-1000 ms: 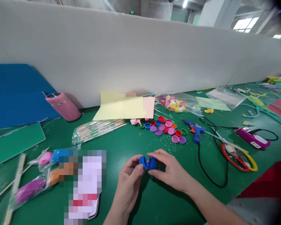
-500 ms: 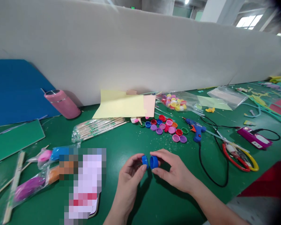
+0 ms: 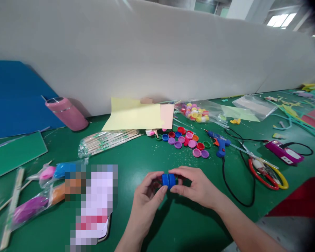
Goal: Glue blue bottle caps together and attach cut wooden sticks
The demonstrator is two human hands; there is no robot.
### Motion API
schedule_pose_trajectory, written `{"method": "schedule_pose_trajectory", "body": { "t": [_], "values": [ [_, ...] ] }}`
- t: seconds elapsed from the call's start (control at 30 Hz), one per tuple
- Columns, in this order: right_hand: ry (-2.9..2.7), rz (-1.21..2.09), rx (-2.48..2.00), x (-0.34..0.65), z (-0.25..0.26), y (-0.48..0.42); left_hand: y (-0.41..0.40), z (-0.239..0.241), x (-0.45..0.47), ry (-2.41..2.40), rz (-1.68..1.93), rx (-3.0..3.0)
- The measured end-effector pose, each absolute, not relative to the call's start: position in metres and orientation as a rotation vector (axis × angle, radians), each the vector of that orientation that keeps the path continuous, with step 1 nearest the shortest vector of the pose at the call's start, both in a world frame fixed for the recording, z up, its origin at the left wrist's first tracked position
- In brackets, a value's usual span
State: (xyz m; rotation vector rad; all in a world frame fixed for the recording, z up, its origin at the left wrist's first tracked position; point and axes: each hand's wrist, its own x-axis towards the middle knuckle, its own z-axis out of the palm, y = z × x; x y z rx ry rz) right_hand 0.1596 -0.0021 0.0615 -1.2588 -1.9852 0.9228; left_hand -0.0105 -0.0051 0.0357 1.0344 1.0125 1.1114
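Observation:
Above the green table, my left hand (image 3: 149, 192) pinches one blue bottle cap (image 3: 165, 180) between thumb and fingers. My right hand (image 3: 193, 183) grips a second blue bottle cap (image 3: 172, 181) the same way. The two caps meet with their faces side by side, edges lined up; a thin seam shows between them. Beyond the hands lies a loose cluster of coloured bottle caps (image 3: 192, 143) in red, pink, purple, orange, green and blue. A blue glue gun (image 3: 220, 142) rests to the right of that cluster.
Scissors (image 3: 265, 175) and a purple power strip (image 3: 285, 153) lie at right, with the glue gun's black cord nearby. At left are a phone (image 3: 101, 196), bagged clay (image 3: 31, 210), bundled wooden sticks (image 3: 107, 141) and a pink flask (image 3: 67, 113). A white partition (image 3: 147, 52) stands behind.
The two blue caps were a small gap apart and now touch each other. My hands have drawn closer together; the view has shifted slightly.

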Motion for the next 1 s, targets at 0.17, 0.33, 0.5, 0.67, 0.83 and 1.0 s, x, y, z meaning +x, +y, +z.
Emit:
{"method": "schedule_pose_trajectory", "body": {
  "t": [0.17, 0.33, 0.5, 0.67, 0.83, 1.0],
  "values": [
    [-1.999, 0.912, -1.269, 0.159, 0.061, -0.001, -0.005, 0.032, -0.013, 0.994, 1.084, 1.078],
    [-2.010, 0.929, -1.261, 0.161, 0.061, 0.000, -0.004, 0.031, -0.013, 0.979, 1.073, 1.068],
    [-2.013, 0.942, -1.246, 0.162, 0.063, -0.001, -0.004, 0.031, -0.013, 0.956, 1.047, 1.113],
    [-2.030, 0.925, -1.239, 0.162, 0.064, -0.001, -0.004, 0.031, -0.014, 0.962, 1.034, 1.127],
    [-2.052, 0.921, -1.251, 0.163, 0.064, -0.001, -0.004, 0.035, -0.012, 0.973, 1.061, 1.079],
    [-2.057, 0.931, -1.249, 0.162, 0.065, -0.002, -0.005, 0.041, -0.008, 0.999, 1.097, 1.018]
  ]
}}
